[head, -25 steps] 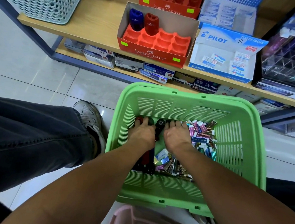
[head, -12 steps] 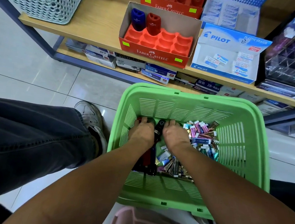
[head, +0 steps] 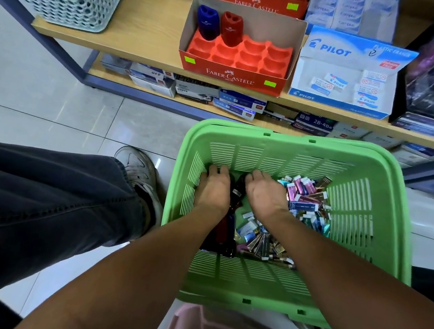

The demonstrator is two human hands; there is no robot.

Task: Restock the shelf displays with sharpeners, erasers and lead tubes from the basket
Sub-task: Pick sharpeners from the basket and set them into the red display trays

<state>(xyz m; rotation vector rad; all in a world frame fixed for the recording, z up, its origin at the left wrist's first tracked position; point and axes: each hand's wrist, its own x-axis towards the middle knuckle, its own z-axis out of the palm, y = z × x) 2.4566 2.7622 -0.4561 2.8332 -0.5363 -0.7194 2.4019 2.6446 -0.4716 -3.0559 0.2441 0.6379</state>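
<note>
A dark sharpener (head: 237, 191) lies in the green basket (head: 385, 199), toward its far wall, long axis running from far wall to near wall. It sits between the two hands: the left hand (head: 213, 188) just left of it, the right hand (head: 265, 194) just right, both knuckles-up with fingers curled down into the contents. Whether either grasps anything cannot be told. More dark and red sharpeners (head: 223, 232) lie under the left wrist. Erasers and lead tubes (head: 305, 198) pile toward the basket's right wall. On the shelf (head: 149, 32) beyond, a red display box (head: 232, 71) holds a blue sharpener (head: 207, 22) and a red one (head: 231, 28) upright in its far-left corner.
</note>
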